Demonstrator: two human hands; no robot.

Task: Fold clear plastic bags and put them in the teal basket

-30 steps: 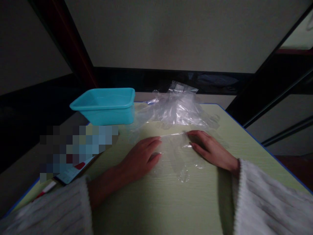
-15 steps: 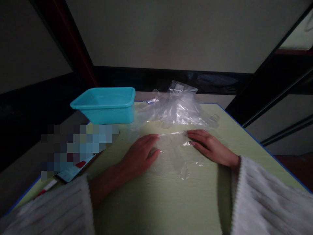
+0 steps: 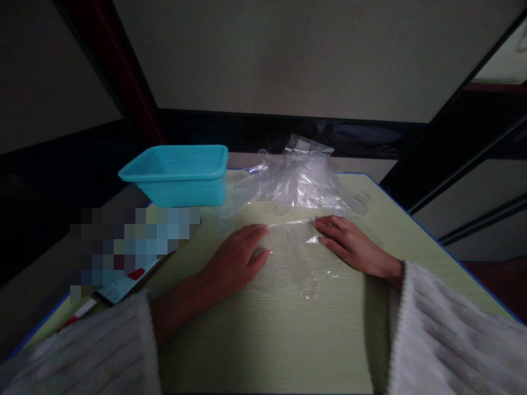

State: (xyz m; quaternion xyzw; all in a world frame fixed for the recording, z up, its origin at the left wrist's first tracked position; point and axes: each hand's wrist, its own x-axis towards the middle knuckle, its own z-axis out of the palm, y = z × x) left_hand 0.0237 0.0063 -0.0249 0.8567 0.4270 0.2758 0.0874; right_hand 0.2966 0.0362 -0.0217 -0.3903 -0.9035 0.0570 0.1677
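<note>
A clear plastic glove lies flat on the pale green table, its cuff edge toward the far side. My left hand rests flat on the glove's left side, fingers stretched out. My right hand lies flat on its right side, fingertips by the cuff corner. Both hands press the thin film down and hold nothing.
A heap of clear plastic gloves sits at the table's far edge. A turquoise plastic tub stands at the far left. A card with red marks and a pen lie at the left edge. A blurred patch covers part of the left side.
Both hands have shifted slightly away from me along the glove. The glove stays flat between them.
</note>
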